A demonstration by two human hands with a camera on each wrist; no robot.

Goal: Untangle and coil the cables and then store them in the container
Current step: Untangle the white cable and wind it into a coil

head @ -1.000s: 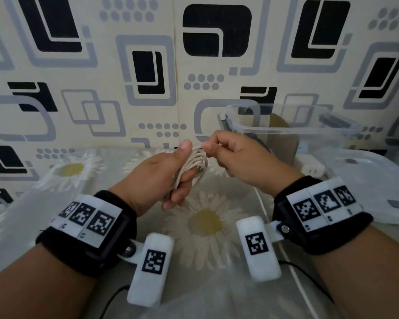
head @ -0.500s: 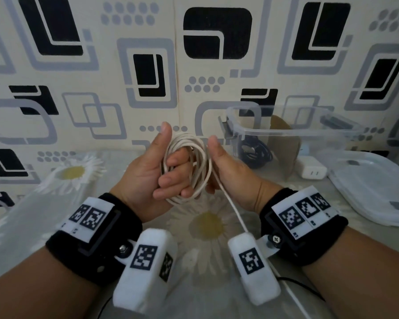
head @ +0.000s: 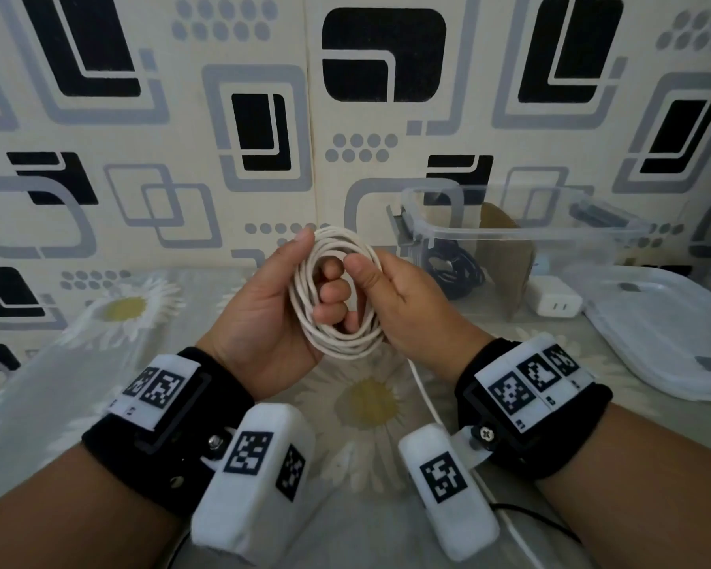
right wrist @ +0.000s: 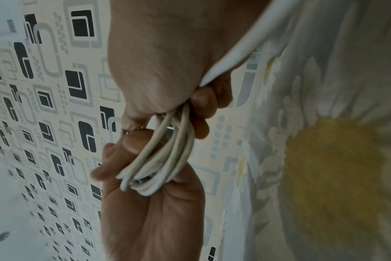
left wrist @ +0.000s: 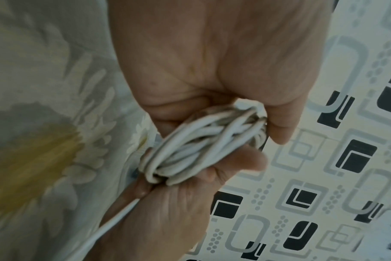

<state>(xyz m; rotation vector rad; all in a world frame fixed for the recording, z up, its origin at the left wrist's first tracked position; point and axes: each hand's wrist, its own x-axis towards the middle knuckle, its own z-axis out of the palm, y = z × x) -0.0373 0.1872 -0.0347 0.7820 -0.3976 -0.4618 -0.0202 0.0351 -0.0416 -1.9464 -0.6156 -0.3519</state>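
Head view: your left hand (head: pixel 263 318) grips the white cable (head: pixel 337 347) coil above the tabletop (head: pixel 58 363); your right hand (head: pixel 411 305) pinches its side. The loose tail could snag and spring the loops. The clear container (head: pixel 510 236) behind holds a coiled black cable (head: pixel 452 269).

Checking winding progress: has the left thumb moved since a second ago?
Yes. The left hand turned; its thumb now points up at the wall beside the white cable.

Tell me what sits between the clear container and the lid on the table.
In the head view, a white charger stands on the table between the container and the lid, beside a brown card piece.
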